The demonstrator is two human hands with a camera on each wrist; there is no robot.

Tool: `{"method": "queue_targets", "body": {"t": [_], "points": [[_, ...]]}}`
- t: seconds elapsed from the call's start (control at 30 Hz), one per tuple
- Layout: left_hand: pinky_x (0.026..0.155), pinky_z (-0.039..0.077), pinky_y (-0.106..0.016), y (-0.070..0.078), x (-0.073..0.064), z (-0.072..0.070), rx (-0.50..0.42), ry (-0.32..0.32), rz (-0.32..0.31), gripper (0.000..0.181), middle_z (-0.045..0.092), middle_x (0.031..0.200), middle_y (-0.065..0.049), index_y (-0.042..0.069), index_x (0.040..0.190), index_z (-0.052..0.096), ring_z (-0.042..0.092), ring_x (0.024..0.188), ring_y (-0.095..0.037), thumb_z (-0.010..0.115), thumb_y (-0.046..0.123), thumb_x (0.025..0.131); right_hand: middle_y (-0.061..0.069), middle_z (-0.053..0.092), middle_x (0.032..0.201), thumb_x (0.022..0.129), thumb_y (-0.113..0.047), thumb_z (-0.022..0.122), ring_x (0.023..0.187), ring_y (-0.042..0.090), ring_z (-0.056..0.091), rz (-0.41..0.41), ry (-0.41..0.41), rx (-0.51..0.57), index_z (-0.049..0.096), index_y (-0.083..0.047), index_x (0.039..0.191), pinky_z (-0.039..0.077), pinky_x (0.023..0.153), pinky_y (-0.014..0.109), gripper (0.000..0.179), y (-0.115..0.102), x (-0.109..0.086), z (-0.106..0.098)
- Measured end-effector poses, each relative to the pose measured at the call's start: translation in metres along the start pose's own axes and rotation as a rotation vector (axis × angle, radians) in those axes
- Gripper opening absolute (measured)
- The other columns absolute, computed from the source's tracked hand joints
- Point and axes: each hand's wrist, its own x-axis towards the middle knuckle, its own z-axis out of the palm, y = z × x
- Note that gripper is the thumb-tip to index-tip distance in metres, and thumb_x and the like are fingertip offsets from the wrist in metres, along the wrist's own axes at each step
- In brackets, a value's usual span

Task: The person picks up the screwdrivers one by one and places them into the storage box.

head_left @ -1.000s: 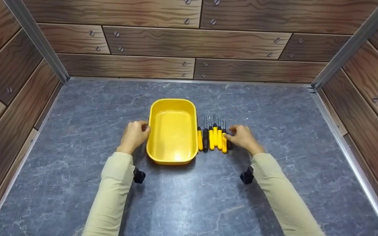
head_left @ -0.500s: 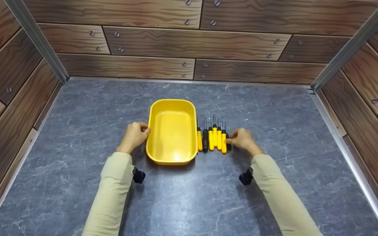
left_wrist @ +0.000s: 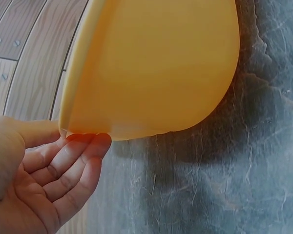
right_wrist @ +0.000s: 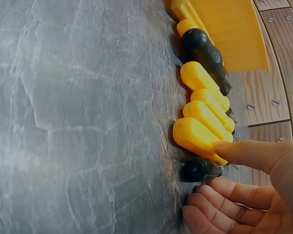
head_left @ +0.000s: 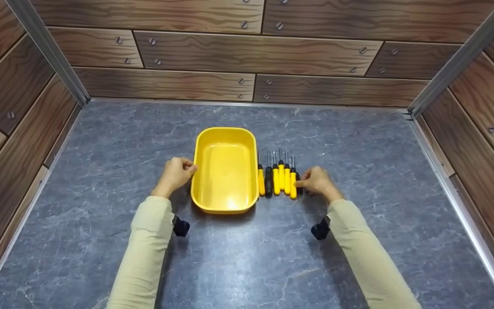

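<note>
In the head view a deep yellow plastic tray (head_left: 225, 176) sits on the grey floor. My left hand (head_left: 178, 174) pinches its left rim, thumb at the edge and fingers against the outer wall (left_wrist: 151, 73). To the tray's right lies a row of screwdrivers (head_left: 281, 180) with yellow or black handles, shafts pointing away from me. At the row's right end is my right hand (head_left: 315, 180). Its thumb meets the end yellow-handled screwdriver (right_wrist: 198, 136), while its loosely bent fingertips sit beside the outermost black-handled screwdriver (right_wrist: 198, 170), which lies between thumb and fingers.
Wood-patterned panels (head_left: 255, 53) wall the space at the back and both sides, joined by metal corner posts (head_left: 457, 64). Another black-handled screwdriver (right_wrist: 205, 51) lies in the row near the tray. A black wrist camera (head_left: 320, 229) hangs below the right sleeve.
My right hand has shifted slightly toward me along the end screwdrivers, its thumb lower on the yellow handle. The left hand and the tray have stayed in place.
</note>
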Motion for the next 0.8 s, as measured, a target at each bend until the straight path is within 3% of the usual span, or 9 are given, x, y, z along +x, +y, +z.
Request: {"method": "queue_targets", "body": {"t": [0.13, 0.33, 0.63, 0.8], "points": [[0.068, 0.05, -0.024, -0.0005, 0.0003, 0.0007, -0.004, 0.002, -0.002, 0.023, 0.071, 0.093, -0.021, -0.006, 0.1, 0.071, 0.062, 0.078, -0.023, 0.061, 0.013, 0.093, -0.004, 0.056, 0.059, 0.082, -0.014, 0.073, 0.048, 0.005, 0.055, 0.054, -0.035, 0.115, 0.067, 0.004, 0.088, 0.055, 0.05, 0.02, 0.02, 0.0004, 0.0009, -0.0009], [0.07, 0.052, -0.026, -0.0005, 0.0007, 0.0013, -0.005, 0.006, -0.007, 0.023, 0.072, 0.094, -0.022, -0.006, 0.1, 0.071, 0.065, 0.08, -0.025, 0.061, 0.014, 0.093, -0.004, 0.054, 0.053, 0.082, -0.006, 0.07, 0.043, 0.003, 0.055, 0.136, -0.073, 0.283, 0.06, 0.002, 0.083, 0.055, 0.047, 0.018, 0.013, 0.0013, 0.0017, -0.0014], [0.071, 0.053, -0.027, -0.0018, 0.002, 0.002, -0.009, 0.014, -0.007, 0.023, 0.071, 0.093, -0.023, -0.007, 0.099, 0.07, 0.066, 0.081, -0.028, 0.061, 0.013, 0.093, -0.005, 0.053, 0.052, 0.082, -0.006, 0.07, 0.041, 0.004, 0.053, 0.25, -0.061, 0.307, 0.053, -0.006, 0.075, 0.054, 0.046, 0.019, 0.019, -0.0009, 0.0037, -0.0012], [0.063, 0.047, -0.019, -0.0006, 0.0022, 0.0018, -0.012, -0.002, -0.017, 0.024, 0.071, 0.093, -0.022, -0.007, 0.101, 0.071, 0.063, 0.075, -0.022, 0.061, 0.014, 0.093, -0.004, 0.051, 0.049, 0.08, -0.005, 0.072, 0.038, 0.005, 0.051, 0.298, -0.035, 0.285, 0.05, -0.007, 0.072, 0.054, 0.045, 0.02, 0.024, -0.0025, 0.0052, 0.0002]]}}
